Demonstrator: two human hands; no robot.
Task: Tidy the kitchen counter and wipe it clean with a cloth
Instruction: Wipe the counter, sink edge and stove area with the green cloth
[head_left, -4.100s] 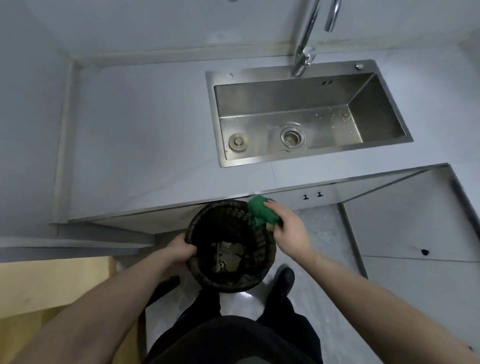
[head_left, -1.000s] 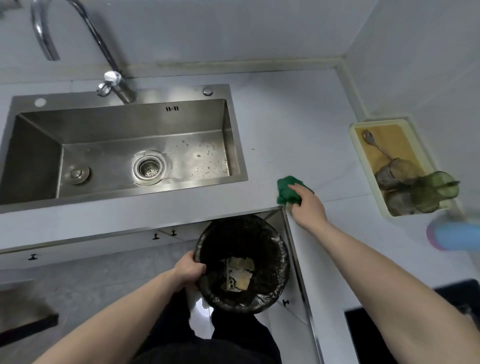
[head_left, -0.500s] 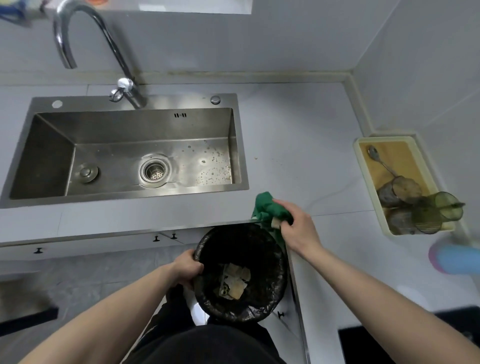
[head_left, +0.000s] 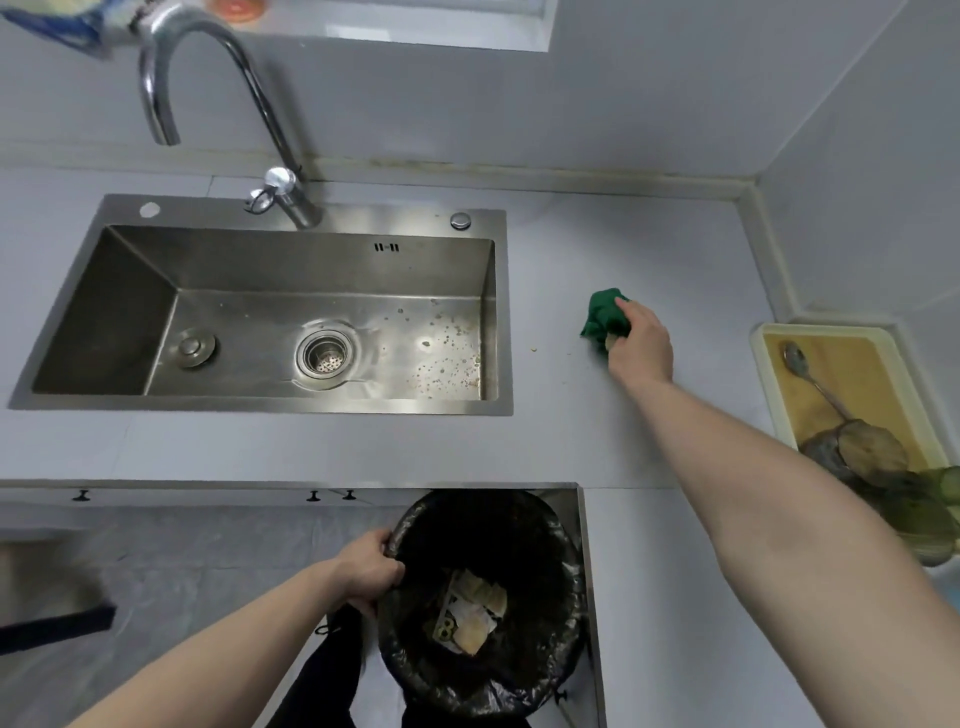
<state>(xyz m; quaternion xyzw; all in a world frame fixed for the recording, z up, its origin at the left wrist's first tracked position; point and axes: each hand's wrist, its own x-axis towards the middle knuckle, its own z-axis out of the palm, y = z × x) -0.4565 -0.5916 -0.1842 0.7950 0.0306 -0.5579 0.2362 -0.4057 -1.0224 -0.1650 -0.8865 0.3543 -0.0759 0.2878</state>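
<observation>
My right hand (head_left: 640, 347) grips the green cloth (head_left: 602, 317), bunched up, pressed on the counter (head_left: 597, 441) to the right of the sink (head_left: 260, 312). Fingers curled round it; part of the cloth is hidden under the hand. A small crumb (head_left: 532, 349) sits on the counter between sink edge and cloth, apart from both.

My left hand (head_left: 369, 574) holds the bin (head_left: 483, 597) by its left rim, fingers curled over the black liner, below the counter edge at the inner corner. Scraps of paper (head_left: 470, 616) lie in the bottom.

Around: tap (head_left: 218, 104) arches over the sink's back rim, spout to the left. Sink bottom has specks on its right side, a strainer (head_left: 324, 354) mid-floor, a plug (head_left: 195, 347) left of it. Far right, against the wall, a tray (head_left: 769, 374) with a spoon (head_left: 810, 379) and a green glass (head_left: 935, 493) lying in it; other items there too blurred to identify. My right forearm crosses the counter between bin and tray.
</observation>
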